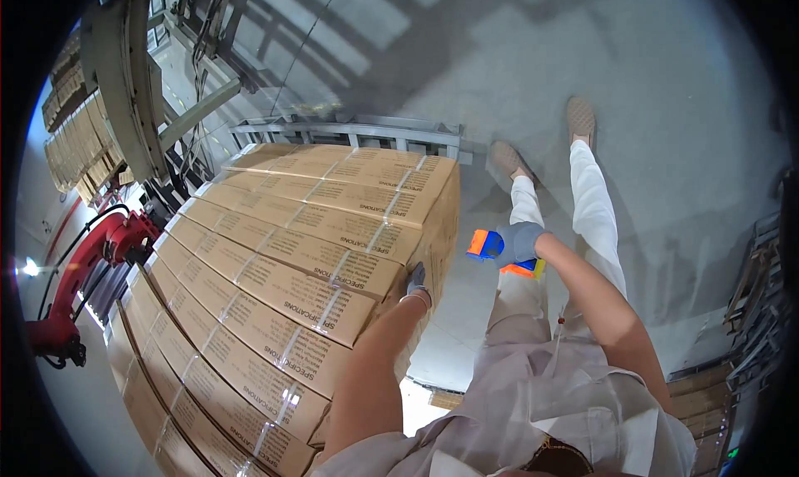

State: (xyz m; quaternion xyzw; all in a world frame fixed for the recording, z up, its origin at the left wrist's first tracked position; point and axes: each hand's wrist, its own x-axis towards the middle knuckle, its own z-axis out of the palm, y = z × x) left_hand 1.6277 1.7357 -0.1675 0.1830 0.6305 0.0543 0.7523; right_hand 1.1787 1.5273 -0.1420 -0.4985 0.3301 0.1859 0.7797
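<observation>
Long brown cartons (pixel 275 252) are stacked side by side, with printed faces and strips of clear tape across them. My left hand (pixel 417 283), in a grey glove, rests against the end face of the cartons. Its fingers look stretched out, and nothing shows in its grasp. In front of my legs, my right hand (pixel 523 241), also gloved, is closed around a blue and orange handheld tool (pixel 486 245) with a bit of yellow. The tool may be a tape dispenser; my fingers and glove hide its middle part.
Behind the cartons runs a grey metal frame (pixel 374 136). A red robot arm (pixel 91 252) reaches in at the left, below a thick metal post (pixel 125 86). More cartons (pixel 83 148) are stacked at the far left. Metal racks (pixel 753 269) stand at the right edge of the grey floor (pixel 666 102).
</observation>
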